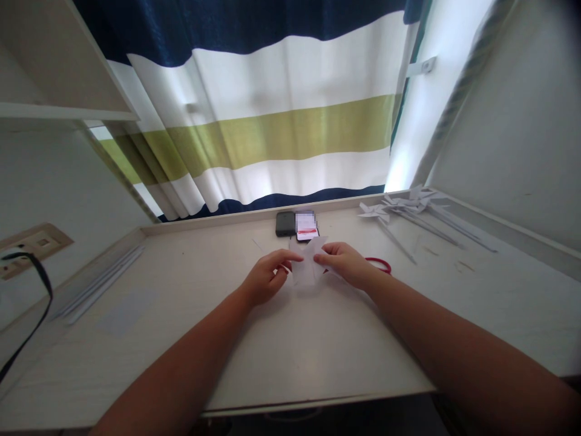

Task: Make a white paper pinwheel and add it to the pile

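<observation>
Forearms (190, 348) over pale tabletop (318, 351): at its middle, right hand (347, 261) pinches white paper (304, 277); left hand (264, 277) touches it, grip unclear.
On the tabletop's right lie paper pinwheels (376, 211), on its left paper sticks (108, 283); striped curtain (299, 136) behind.

my left forearm (190, 357) and right forearm (436, 321) angle inward, left hand (267, 275) near right hand (344, 263), left index finger (292, 255) extended, other left fingers (278, 280) curled, right thumb (325, 260) and index finger (333, 246) pinching

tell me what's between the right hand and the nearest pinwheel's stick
In the head view, a red loop, probably a scissors handle, lies between the right hand and that stick.
</observation>
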`<move>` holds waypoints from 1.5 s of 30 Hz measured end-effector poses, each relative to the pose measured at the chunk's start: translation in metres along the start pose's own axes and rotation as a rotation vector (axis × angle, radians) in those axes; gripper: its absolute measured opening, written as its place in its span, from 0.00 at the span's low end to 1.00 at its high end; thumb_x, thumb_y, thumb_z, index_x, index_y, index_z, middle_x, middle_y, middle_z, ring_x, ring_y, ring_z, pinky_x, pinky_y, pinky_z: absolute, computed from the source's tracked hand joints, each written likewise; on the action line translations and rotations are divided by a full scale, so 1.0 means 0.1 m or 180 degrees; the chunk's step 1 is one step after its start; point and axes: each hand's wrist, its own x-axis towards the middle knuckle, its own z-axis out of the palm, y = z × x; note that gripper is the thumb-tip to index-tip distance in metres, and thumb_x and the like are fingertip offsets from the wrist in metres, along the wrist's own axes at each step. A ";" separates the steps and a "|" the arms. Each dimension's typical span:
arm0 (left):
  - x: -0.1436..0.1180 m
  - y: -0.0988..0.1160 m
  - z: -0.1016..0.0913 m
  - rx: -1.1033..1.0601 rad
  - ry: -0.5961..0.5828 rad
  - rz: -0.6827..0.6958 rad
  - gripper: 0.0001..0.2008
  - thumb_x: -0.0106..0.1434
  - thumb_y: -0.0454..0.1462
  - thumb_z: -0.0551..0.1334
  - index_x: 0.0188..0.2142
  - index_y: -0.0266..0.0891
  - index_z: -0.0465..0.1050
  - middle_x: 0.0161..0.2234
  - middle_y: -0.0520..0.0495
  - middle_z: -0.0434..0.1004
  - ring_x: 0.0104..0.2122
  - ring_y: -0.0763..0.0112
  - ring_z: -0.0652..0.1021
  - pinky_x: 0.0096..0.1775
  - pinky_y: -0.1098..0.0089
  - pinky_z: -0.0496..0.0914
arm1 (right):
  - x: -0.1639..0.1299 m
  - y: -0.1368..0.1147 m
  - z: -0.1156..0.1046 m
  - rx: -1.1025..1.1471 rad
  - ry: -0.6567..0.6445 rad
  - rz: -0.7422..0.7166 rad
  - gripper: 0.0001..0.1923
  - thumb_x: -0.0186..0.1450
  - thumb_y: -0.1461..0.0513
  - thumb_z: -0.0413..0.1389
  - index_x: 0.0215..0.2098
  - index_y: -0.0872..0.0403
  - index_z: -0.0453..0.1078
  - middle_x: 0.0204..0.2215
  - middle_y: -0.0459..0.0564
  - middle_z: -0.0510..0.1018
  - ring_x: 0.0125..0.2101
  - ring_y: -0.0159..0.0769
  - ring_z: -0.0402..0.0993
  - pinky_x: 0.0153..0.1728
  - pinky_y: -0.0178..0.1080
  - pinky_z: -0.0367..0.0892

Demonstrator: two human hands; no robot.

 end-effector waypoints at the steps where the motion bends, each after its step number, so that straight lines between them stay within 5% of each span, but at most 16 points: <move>1: 0.01 0.01 -0.02 0.0139 -0.0113 0.0079 0.19 0.55 0.27 0.53 0.43 0.41 0.75 0.36 0.45 0.73 0.33 0.70 0.73 0.37 0.69 0.69 | 0.00 0.00 -0.01 -0.0029 -0.0029 0.0038 0.09 0.56 0.58 0.58 0.28 0.56 0.73 0.24 0.48 0.77 0.24 0.31 0.71 0.26 0.32 0.65; 9: 0.05 0.02 -0.07 0.0578 -0.0532 0.0204 0.09 0.61 0.37 0.60 0.38 0.44 0.79 0.32 0.45 0.74 0.30 0.70 0.74 0.37 0.69 0.69 | 0.03 0.05 -0.08 -0.0554 -0.0164 0.0111 0.10 0.54 0.58 0.59 0.26 0.57 0.74 0.21 0.47 0.74 0.21 0.31 0.66 0.22 0.32 0.59; 23: 0.03 0.01 0.14 -0.0379 0.0088 -0.0336 0.07 0.58 0.39 0.63 0.30 0.37 0.75 0.38 0.42 0.73 0.36 0.67 0.76 0.35 0.70 0.72 | -0.06 -0.08 0.00 -0.0859 -0.0212 -0.0179 0.12 0.56 0.56 0.56 0.24 0.57 0.70 0.20 0.44 0.69 0.21 0.28 0.62 0.21 0.32 0.56; 32: 0.00 -0.01 0.19 -0.0733 0.0208 -0.0861 0.09 0.54 0.39 0.67 0.30 0.36 0.72 0.28 0.47 0.75 0.24 0.73 0.73 0.26 0.74 0.67 | -0.06 -0.05 0.02 -0.0656 -0.0289 -0.0256 0.12 0.56 0.55 0.58 0.28 0.58 0.72 0.21 0.44 0.70 0.21 0.29 0.62 0.22 0.32 0.57; 39: -0.01 0.03 0.20 -0.0591 0.0205 -0.0848 0.09 0.53 0.39 0.67 0.32 0.36 0.73 0.26 0.48 0.74 0.23 0.75 0.72 0.24 0.74 0.66 | -0.06 -0.05 0.03 -0.0564 -0.0320 -0.0279 0.11 0.56 0.56 0.57 0.27 0.57 0.71 0.21 0.44 0.70 0.22 0.28 0.63 0.23 0.32 0.58; 45: -0.01 0.02 0.20 -0.0685 0.0359 -0.0588 0.08 0.53 0.37 0.66 0.33 0.37 0.75 0.40 0.43 0.74 0.32 0.71 0.75 0.31 0.72 0.70 | -0.07 -0.06 0.04 -0.0408 -0.0281 -0.0222 0.12 0.55 0.56 0.58 0.23 0.57 0.68 0.19 0.42 0.67 0.20 0.26 0.60 0.21 0.30 0.55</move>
